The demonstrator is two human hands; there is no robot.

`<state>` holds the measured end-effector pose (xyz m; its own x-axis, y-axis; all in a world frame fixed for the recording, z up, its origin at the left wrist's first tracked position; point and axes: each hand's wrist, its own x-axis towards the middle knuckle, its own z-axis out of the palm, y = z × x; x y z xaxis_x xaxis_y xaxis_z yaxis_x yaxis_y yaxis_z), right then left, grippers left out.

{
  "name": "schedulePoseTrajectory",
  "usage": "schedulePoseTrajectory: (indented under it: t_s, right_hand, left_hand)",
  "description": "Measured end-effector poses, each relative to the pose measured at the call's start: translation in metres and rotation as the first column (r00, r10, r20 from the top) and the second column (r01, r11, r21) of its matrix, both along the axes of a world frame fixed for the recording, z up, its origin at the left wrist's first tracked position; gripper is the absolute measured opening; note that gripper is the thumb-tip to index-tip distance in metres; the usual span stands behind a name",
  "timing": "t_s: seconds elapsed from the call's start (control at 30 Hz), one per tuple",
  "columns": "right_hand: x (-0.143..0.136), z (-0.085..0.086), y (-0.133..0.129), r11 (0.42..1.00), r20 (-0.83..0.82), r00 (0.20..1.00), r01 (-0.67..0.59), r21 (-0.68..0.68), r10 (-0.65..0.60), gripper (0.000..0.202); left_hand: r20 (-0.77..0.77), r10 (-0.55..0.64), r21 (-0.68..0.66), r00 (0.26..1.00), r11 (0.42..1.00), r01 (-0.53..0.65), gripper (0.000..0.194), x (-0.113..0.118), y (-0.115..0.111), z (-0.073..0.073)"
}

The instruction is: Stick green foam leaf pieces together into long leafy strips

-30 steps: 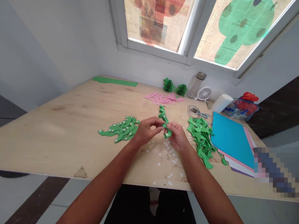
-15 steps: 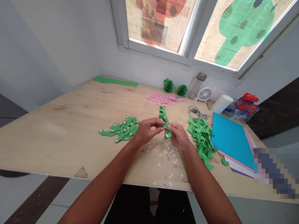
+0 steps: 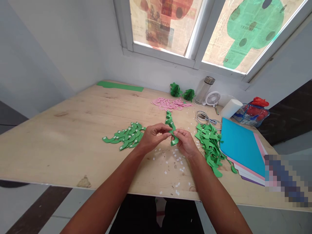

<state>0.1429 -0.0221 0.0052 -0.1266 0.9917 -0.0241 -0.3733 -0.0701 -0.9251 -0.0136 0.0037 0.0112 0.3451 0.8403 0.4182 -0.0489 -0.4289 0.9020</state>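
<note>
Between my hands, just above the table, is a curved green paper cutout (image 3: pixel 175 141) with small white squares on it. My right hand (image 3: pixel 187 143) is closed, thumb and fingers pinching the cutout's right edge. The fingertips of my left hand (image 3: pixel 154 136) are pinched together at the cutout's left edge; whether they hold a tiny white piece is too small to tell. Beyond my fingers runs a short row of similar green cutouts (image 3: pixel 169 116). A pile of curved green cutouts with white squares (image 3: pixel 129 136) lies left of my left hand.
Tiny white paper bits (image 3: pixel 177 159) litter the table (image 3: pixel 60 146). Green scraps (image 3: pixel 209 143) and stacked coloured sheets (image 3: pixel 240 146) lie to the right. Pink cutouts (image 3: pixel 168 104), scissors (image 3: pixel 207 118), a bottle (image 3: pixel 203 91), a small fan (image 3: pixel 213 98) and a white roll (image 3: pixel 231 108) are farther back.
My hands stay at the green cutout, with only a slight shift of the left fingers along its edge. The view has tilted very slightly; the piles are unchanged.
</note>
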Motion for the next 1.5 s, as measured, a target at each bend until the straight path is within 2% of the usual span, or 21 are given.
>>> schedulePoseTrajectory:
  t_s: [0.17, 0.43, 0.8, 1.17, 1.4, 1.5]
  right_hand:
    - [-0.0004, -0.0001, -0.0001, 1.000, 0.003, 1.000, -0.004, 0.002, 0.004, 0.019]
    - [0.0004, -0.0005, 0.0007, 1.000, 0.015, 1.000, 0.007, 0.012, -0.007, 0.019]
    - [-0.0018, -0.0049, 0.0022, 0.998, 0.060, 0.996, 0.065, 0.017, -0.066, 0.020]
    - [-0.0025, -0.0030, 0.0014, 0.997, 0.104, 0.992, 0.069, 0.036, -0.073, 0.019]
    - [-0.0037, -0.0043, 0.0023, 0.988, 0.185, 0.972, 0.130, 0.082, -0.143, 0.019]
    - [-0.0031, -0.0055, 0.0035, 0.984, 0.179, 0.969, 0.157, 0.082, -0.170, 0.020]
  left_hand:
    - [-0.003, 0.005, 0.007, 1.000, 1.000, -0.005, 0.015, 0.0001, 0.0006, -0.0016]
    - [-0.079, 0.079, 0.095, 0.994, 0.993, -0.072, 0.012, 0.0009, 0.0000, -0.0008]
    - [-0.109, 0.119, 0.150, 0.987, 0.983, -0.102, 0.010, 0.0022, 0.0004, -0.0024]
    - [-0.079, 0.102, 0.085, 0.992, 0.992, -0.096, 0.011, 0.0028, -0.0003, -0.0016]
    - [-0.092, 0.097, 0.055, 0.991, 0.994, -0.092, 0.012, 0.0035, -0.0021, 0.0016]
    - [-0.061, 0.084, -0.005, 0.995, 0.996, -0.085, 0.017, 0.0045, -0.0042, 0.0027]
